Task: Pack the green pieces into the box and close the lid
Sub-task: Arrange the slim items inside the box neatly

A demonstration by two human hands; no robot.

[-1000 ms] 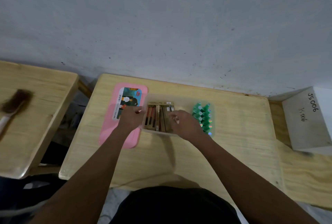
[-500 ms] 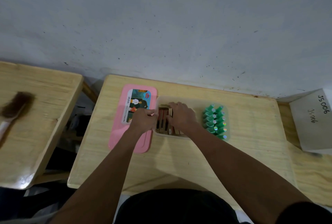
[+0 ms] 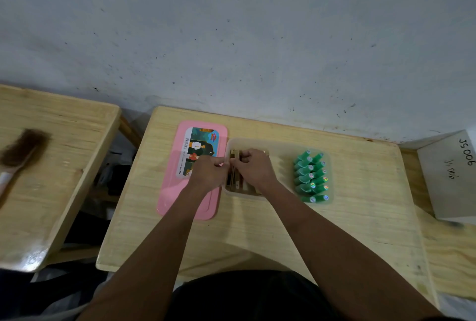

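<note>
A clear plastic box (image 3: 280, 145) stands on the wooden desk (image 3: 257, 233). In its right end several green pieces (image 3: 310, 176) lie packed in two rows. Brown and gold pieces (image 3: 235, 184) fill its left end. My left hand (image 3: 208, 172) pinches the box's left wall with thumb and forefinger. Beside it, touching, my right hand (image 3: 253, 168) has its fingers curled down on the brown pieces. The pink lid (image 3: 185, 199), with a picture label, lies flat left of the box, partly under my left wrist.
A second wooden desk (image 3: 64, 191) stands to the left with a brown brush (image 3: 20, 148) on it. A white carton (image 3: 450, 173) marked JS006 sits at the right. A grey wall runs close behind the desk.
My right hand has moved left across the brown pieces until it meets my left hand at the box's left wall. The view has also shifted a little.
</note>
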